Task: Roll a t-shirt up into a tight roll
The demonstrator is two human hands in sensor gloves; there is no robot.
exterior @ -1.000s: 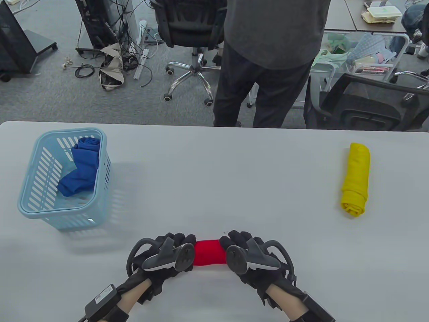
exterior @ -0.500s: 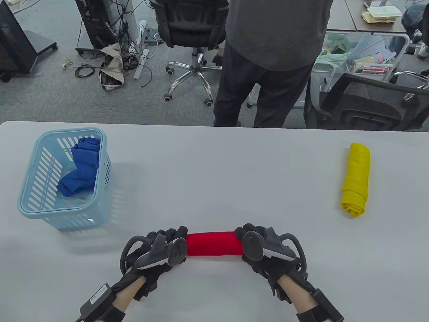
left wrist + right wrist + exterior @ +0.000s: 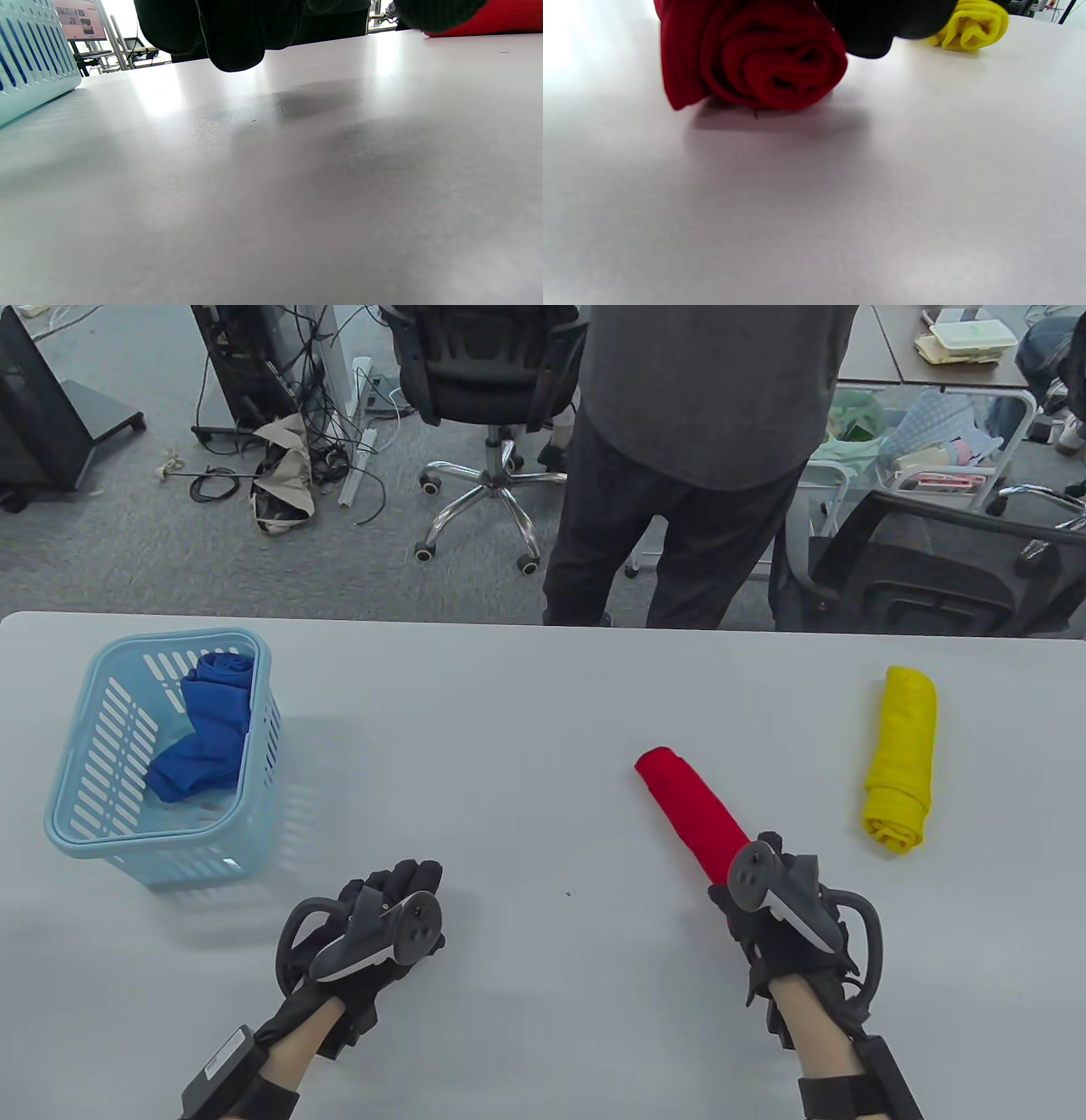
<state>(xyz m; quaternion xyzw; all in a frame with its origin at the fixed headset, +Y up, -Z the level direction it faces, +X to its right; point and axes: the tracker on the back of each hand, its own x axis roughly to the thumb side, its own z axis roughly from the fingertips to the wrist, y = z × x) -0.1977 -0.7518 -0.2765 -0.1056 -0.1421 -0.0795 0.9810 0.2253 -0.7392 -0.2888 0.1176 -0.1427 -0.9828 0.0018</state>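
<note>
The red t-shirt (image 3: pixel 691 812) is a tight roll lying slantwise right of the table's middle. My right hand (image 3: pixel 747 891) grips its near end. The right wrist view shows the spiral end of the red roll (image 3: pixel 763 63) just above the table, under my gloved fingers (image 3: pixel 882 25). My left hand (image 3: pixel 399 891) is empty, fingers loosely curled, near the front of the table at the left, apart from the roll. In the left wrist view its fingers (image 3: pixel 237 34) hang just above the bare table, and the red roll (image 3: pixel 488 21) shows at the top right.
A light blue basket (image 3: pixel 81 823) holding a blue shirt (image 3: pixel 208 729) stands at the left. A rolled yellow shirt (image 3: pixel 899 755) lies at the right, beside the red roll; it also shows in the right wrist view (image 3: pixel 971 25). A person (image 3: pixel 696 432) and chairs are beyond the far edge.
My left hand has let go of the red roll and drawn back left. My right hand has carried the roll to the right and turned it to point away, toward the yellow roll.
</note>
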